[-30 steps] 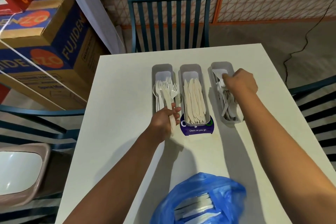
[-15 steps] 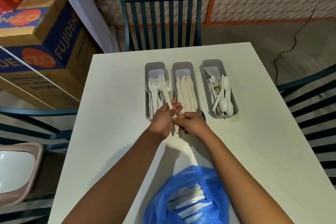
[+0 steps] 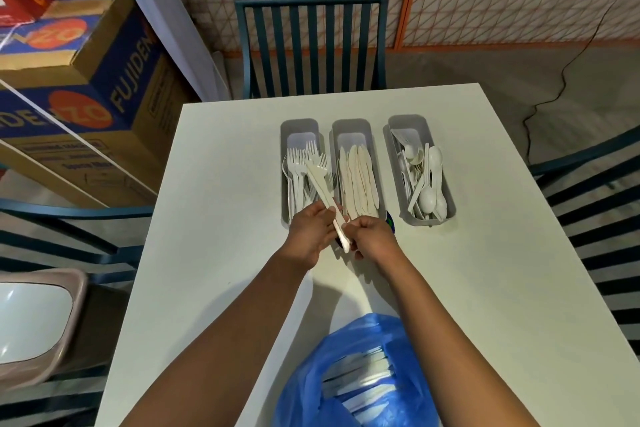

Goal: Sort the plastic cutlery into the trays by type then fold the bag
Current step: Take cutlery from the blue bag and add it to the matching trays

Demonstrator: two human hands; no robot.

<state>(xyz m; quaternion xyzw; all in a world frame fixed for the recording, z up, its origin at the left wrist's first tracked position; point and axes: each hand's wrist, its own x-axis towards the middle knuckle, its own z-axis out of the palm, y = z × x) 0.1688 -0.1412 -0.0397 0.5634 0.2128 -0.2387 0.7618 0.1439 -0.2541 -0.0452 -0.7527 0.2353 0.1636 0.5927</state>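
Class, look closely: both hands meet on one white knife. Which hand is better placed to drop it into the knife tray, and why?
Probably the right hand: it pinches the knife handle end and sits just below the middle knife tray; the left hand lies under the fork tray.

Three trays (image 3: 421,222) side by side on table (image 3: 214,218), bag (image 3: 360,374) nearer.

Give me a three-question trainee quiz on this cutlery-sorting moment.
1. True or false: the blue bag is empty.
2. Which tray holds spoons: A left tray, B middle tray, C right tray?
3. Fill in: the left hand and right hand are both on a white plastic ____.

Key: 1 false, white cutlery shows inside; 2 C; 3 knife.
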